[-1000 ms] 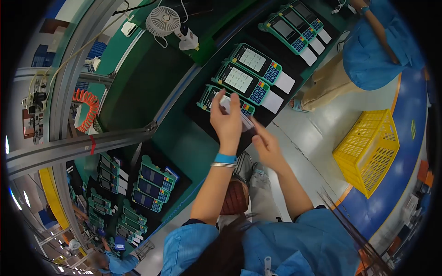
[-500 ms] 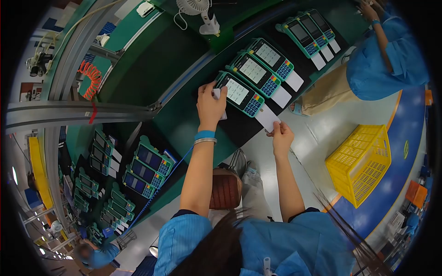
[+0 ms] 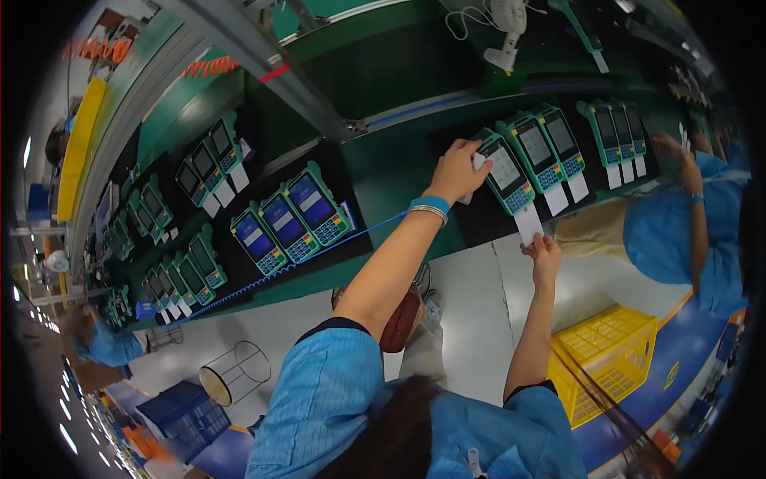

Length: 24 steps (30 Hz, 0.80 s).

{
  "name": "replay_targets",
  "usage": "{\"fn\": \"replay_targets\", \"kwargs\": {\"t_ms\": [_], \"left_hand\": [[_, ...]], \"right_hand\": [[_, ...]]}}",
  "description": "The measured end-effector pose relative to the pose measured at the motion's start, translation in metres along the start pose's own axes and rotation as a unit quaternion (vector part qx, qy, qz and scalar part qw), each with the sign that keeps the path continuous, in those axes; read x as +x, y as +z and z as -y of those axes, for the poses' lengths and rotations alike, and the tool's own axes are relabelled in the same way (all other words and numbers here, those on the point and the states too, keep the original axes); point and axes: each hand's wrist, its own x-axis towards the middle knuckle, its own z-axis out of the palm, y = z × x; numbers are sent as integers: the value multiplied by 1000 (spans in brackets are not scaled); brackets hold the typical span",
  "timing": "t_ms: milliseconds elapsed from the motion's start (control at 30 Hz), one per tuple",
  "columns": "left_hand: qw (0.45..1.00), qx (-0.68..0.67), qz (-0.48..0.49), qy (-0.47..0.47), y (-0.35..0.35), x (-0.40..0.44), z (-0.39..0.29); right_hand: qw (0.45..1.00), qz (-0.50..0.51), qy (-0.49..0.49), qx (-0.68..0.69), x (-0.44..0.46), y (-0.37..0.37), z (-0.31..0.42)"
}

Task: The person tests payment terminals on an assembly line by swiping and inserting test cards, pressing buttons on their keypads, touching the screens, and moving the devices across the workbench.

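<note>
A green payment terminal (image 3: 506,169) with a lit screen and blue keys lies on the black mat, a white card (image 3: 528,225) sticking out of its lower end. My right hand (image 3: 545,254) pinches the outer end of that card. My left hand (image 3: 456,173) rests by the terminal's upper left side, its fingers closed on a white card-like piece (image 3: 479,160) mostly hidden under them. Close on the right lie two more payment terminals (image 3: 536,150), also with white cards (image 3: 556,199) in their lower ends.
More terminals (image 3: 303,211) with lit blue screens lie to the left, a blue coiled cable (image 3: 255,271) passing below them. A co-worker's hand (image 3: 677,148) is near terminals at right. A white fan (image 3: 504,40) stands at the back; a yellow crate (image 3: 606,351) is on the floor.
The view has swung left, bringing more of the left bench into sight. Both my hands keep their places at the same terminal. The co-worker's hand now shows nearer the right-hand terminals.
</note>
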Motion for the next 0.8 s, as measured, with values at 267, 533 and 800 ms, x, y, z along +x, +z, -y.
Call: {"fn": "replay_targets", "kwargs": {"t_ms": [267, 533, 800], "left_hand": [[998, 55, 31, 21, 0, -2, 5], [980, -69, -171, -72, -44, -51, -17], [896, -232, -322, -199, -113, -183, 8]], "right_hand": [[999, -35, -19, -15, 2, 22, -10], [958, -98, -94, -253, -47, 43, 13], [983, 130, -101, -84, -223, 258, 22]]}}
